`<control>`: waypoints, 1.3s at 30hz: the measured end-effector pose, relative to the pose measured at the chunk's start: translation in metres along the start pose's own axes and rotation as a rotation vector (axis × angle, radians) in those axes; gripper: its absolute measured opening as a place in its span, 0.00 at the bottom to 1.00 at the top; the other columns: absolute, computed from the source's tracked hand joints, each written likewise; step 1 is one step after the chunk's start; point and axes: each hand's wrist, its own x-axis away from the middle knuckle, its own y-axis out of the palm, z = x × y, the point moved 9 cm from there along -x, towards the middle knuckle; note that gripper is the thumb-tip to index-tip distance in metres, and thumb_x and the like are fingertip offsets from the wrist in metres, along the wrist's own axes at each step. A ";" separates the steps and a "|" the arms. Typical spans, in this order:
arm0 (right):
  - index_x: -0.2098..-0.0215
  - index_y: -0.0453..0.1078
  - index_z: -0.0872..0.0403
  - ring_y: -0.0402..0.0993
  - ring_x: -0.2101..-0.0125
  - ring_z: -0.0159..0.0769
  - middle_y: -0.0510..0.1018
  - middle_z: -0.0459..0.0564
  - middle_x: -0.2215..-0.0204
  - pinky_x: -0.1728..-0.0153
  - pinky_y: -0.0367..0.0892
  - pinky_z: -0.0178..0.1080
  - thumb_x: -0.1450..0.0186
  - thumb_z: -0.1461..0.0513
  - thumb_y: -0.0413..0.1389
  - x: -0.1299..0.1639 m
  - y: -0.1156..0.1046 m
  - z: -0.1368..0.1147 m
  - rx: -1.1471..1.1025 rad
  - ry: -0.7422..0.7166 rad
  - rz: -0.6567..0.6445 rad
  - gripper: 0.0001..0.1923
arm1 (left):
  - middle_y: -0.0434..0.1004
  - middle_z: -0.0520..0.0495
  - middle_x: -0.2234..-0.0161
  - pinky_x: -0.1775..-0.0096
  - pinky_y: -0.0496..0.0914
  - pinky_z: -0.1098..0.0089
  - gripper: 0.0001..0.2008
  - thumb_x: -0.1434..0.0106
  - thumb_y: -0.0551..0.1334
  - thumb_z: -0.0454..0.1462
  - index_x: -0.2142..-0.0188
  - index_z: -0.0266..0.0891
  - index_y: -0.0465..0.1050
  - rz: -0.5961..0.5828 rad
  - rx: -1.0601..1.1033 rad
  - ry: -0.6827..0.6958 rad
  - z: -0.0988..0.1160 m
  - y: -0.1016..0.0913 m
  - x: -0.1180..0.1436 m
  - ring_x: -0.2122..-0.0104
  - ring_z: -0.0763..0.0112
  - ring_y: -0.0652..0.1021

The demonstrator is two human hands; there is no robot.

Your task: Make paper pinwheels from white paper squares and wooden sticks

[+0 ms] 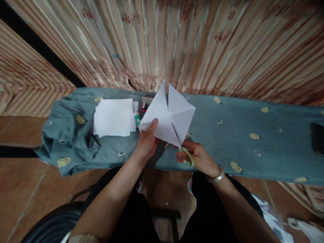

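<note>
Covering the table is a grey-blue patterned cloth (240,118). Above it the left hand (146,143) is pinching a folded white paper sheet (168,116), while the right hand (198,157) is gripping green-handled scissors (183,146), blades entering the paper's lower edge.

Striped floral curtain (202,44) behind, long table under grey-green cloth (253,148) (yellow ovals), brown tiled floor (20,189)

The left hand (146,143) is gripping the lower left edge of a folded white paper (168,114), thumb on top, while the right hand (198,157) is working green-handled scissors (182,146) into the bottom edge; a stack of white sheets (113,117) is lying on the grey-green cloth (240,131) left of the left hand
</note>
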 end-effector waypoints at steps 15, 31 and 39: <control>0.71 0.69 0.54 0.67 0.81 0.29 0.72 0.41 0.82 0.79 0.62 0.32 0.53 0.44 0.68 -0.001 -0.001 0.001 0.000 0.003 0.008 0.25 | 0.80 0.48 0.62 0.60 0.74 0.71 0.16 0.41 0.67 0.36 0.54 0.36 0.73 0.008 0.006 -0.015 -0.002 0.001 0.003 0.66 0.72 0.79; 0.71 0.69 0.54 0.65 0.82 0.28 0.72 0.41 0.83 0.79 0.63 0.33 0.54 0.42 0.67 -0.002 0.001 0.001 -0.012 0.024 0.025 0.27 | 0.80 0.46 0.61 0.62 0.74 0.71 0.16 0.43 0.68 0.39 0.56 0.36 0.73 -0.005 0.003 -0.008 -0.002 0.000 0.003 0.66 0.71 0.79; 0.64 0.71 0.55 0.68 0.78 0.28 0.74 0.43 0.78 0.78 0.63 0.32 0.50 0.45 0.66 0.007 0.002 0.006 0.057 0.051 -0.084 0.26 | 0.81 0.47 0.58 0.56 0.75 0.69 0.15 0.40 0.65 0.35 0.52 0.38 0.72 0.007 0.044 0.066 0.014 -0.007 -0.009 0.61 0.69 0.80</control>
